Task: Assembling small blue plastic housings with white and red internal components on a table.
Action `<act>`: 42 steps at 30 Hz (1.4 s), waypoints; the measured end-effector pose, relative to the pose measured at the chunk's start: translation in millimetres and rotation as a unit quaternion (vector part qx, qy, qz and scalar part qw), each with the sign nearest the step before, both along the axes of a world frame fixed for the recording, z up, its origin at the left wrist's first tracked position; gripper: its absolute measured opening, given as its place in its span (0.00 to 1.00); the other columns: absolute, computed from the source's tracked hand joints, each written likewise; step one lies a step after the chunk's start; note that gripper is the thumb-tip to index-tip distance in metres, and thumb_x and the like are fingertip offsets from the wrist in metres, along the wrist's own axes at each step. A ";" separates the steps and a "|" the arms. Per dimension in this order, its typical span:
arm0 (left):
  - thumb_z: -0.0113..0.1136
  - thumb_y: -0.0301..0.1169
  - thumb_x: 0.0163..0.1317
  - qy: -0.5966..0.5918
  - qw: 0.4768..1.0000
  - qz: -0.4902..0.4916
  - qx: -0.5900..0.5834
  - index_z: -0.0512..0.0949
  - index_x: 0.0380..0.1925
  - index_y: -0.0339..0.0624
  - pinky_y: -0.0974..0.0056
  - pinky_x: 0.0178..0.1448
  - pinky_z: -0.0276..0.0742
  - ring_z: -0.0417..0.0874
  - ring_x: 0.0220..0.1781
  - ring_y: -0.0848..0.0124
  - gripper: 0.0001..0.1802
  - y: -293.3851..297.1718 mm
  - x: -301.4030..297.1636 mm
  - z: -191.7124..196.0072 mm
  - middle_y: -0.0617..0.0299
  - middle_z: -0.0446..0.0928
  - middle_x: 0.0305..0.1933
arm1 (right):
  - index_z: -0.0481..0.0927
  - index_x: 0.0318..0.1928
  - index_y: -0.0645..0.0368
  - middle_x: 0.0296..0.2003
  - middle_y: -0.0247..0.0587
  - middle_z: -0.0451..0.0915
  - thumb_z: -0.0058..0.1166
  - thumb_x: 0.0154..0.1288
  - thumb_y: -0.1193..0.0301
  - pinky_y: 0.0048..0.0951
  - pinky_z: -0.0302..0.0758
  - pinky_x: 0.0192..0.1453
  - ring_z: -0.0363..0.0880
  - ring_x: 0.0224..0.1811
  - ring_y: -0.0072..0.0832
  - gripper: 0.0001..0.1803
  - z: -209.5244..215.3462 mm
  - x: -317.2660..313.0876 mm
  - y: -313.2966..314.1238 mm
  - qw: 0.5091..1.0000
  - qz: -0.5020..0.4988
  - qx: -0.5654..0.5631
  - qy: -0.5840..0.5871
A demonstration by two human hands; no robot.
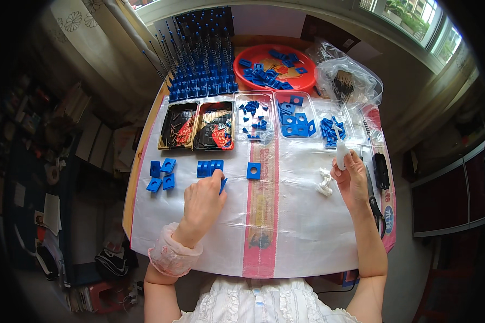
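Where the white sheet (pixel 210 247) covering the table comes nearest the person's white top (pixel 256 301), a pink-edged stripe (pixel 260 258) bears a dark, blurred print; farther up, its faded lettering is crossed by creases. To the right, a blue oval mark (pixel 389 217) with white characters sits on the sheet's border, near black-handled scissors (pixel 381 220) lying just beside the right forearm. The left hand (pixel 203 200) is curled, fingertips pinched around a small blue piece (pixel 223 185) just above the sheet, by a short row of blue pieces (pixel 209 168). The right hand (pixel 353 175) closes its fingers round a white squeeze bottle (pixel 340 155), nozzle upward; crumpled white material (pixel 325 182) lies just left of it. Between the hands rests one square blue plate (pixel 254 170) with a round hole. Beyond, black and clear trays stand in a line, the bottle's nozzle overlapping the rightmost in view. Farthest back are upright blue-tipped rods (pixel 199 56), a red basin (pixel 309 76) holding blue parts, and a clear plastic bag (pixel 364 78).
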State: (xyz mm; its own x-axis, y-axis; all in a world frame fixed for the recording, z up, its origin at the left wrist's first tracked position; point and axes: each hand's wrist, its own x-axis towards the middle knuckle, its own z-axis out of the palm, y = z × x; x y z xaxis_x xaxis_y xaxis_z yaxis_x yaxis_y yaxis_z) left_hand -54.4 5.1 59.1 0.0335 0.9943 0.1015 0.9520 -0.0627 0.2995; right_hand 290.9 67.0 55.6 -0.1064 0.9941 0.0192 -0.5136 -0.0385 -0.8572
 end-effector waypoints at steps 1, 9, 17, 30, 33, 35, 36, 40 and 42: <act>0.66 0.28 0.55 0.014 1.000 -0.002 -0.004 0.75 0.41 0.39 0.54 0.34 0.79 0.85 0.30 0.52 0.15 -1.5 2.2 -1.2 0.51 0.81 0.25 | 0.77 0.42 0.51 0.30 0.36 0.80 0.59 0.71 0.63 0.20 0.69 0.34 0.74 0.28 0.17 0.08 0.0 -0.5 0.0 1.000 0.001 0.001 0.001; 0.71 0.37 0.55 -0.018 0.997 -0.072 -0.022 0.72 0.37 0.36 0.52 0.32 0.80 0.85 0.28 0.49 0.20 -9.4 19.8 3.6 0.48 0.81 0.23 | 0.77 0.42 0.51 0.30 0.35 0.80 0.59 0.70 0.62 0.21 0.69 0.34 0.73 0.28 0.18 0.08 2.8 0.0 -0.7 1.000 0.001 0.000 0.004; 0.71 0.35 0.54 -0.014 0.993 -0.114 -0.002 0.75 0.52 0.37 0.57 0.51 0.77 0.79 0.48 0.55 0.26 0.1 17.2 21.1 0.53 0.78 0.43 | 0.77 0.41 0.52 0.30 0.34 0.79 0.60 0.70 0.62 0.20 0.67 0.33 0.71 0.28 0.17 0.09 1.8 0.5 -1.3 1.000 -0.002 0.001 0.007; 0.71 0.29 0.51 -0.050 0.970 -0.236 0.012 0.76 0.51 0.35 0.57 0.60 0.72 0.74 0.55 0.56 0.26 58.0 27.6 -11.2 0.54 0.72 0.52 | 0.76 0.41 0.53 0.29 0.34 0.77 0.60 0.69 0.60 0.20 0.66 0.32 0.71 0.27 0.17 0.11 0.8 -1.6 -1.6 1.000 0.001 0.007 -0.009; 0.71 0.29 0.53 -0.078 0.972 -0.220 0.017 0.77 0.53 0.36 0.58 0.63 0.71 0.75 0.55 0.55 0.26 54.7 27.8 -10.4 0.53 0.73 0.52 | 0.76 0.43 0.53 0.29 0.34 0.76 0.59 0.70 0.58 0.20 0.65 0.32 0.70 0.27 0.17 0.13 -2.2 -1.1 -0.8 1.000 0.003 0.011 -0.019; 0.70 0.29 0.55 -0.094 0.974 -0.203 0.030 0.77 0.52 0.35 0.59 0.59 0.74 0.78 0.52 0.58 0.25 50.1 29.0 -2.5 0.53 0.75 0.52 | 0.76 0.43 0.53 0.30 0.34 0.77 0.59 0.70 0.58 0.20 0.65 0.32 0.70 0.27 0.16 0.13 -1.1 -1.7 -1.3 1.000 0.005 0.010 -0.018; 0.70 0.29 0.56 -0.102 0.975 -0.194 0.037 0.77 0.52 0.35 0.60 0.58 0.76 0.80 0.51 0.59 0.24 46.9 30.0 2.7 0.53 0.75 0.53 | 0.76 0.42 0.53 0.29 0.34 0.77 0.60 0.70 0.59 0.20 0.66 0.32 0.70 0.27 0.17 0.12 0.0 -1.7 -1.5 1.000 0.002 0.006 -0.013; 0.68 0.27 0.61 -0.418 0.882 -0.157 -0.149 0.74 0.54 0.38 0.65 0.51 0.80 0.85 0.46 0.68 0.21 30.5 38.7 13.6 0.53 0.80 0.54 | 0.76 0.40 0.52 0.29 0.34 0.78 0.60 0.70 0.61 0.20 0.67 0.33 0.72 0.28 0.17 0.10 1.3 1.1 -1.7 1.000 -0.002 0.001 0.000; 0.67 0.26 0.62 -0.620 0.716 -0.140 -0.287 0.72 0.55 0.40 0.68 0.48 0.81 0.86 0.45 0.72 0.22 19.8 44.5 11.4 0.53 0.82 0.54 | 0.76 0.41 0.51 0.30 0.34 0.78 0.60 0.70 0.61 0.20 0.67 0.33 0.72 0.28 0.17 0.10 1.9 1.0 -1.2 1.000 -0.003 0.003 0.006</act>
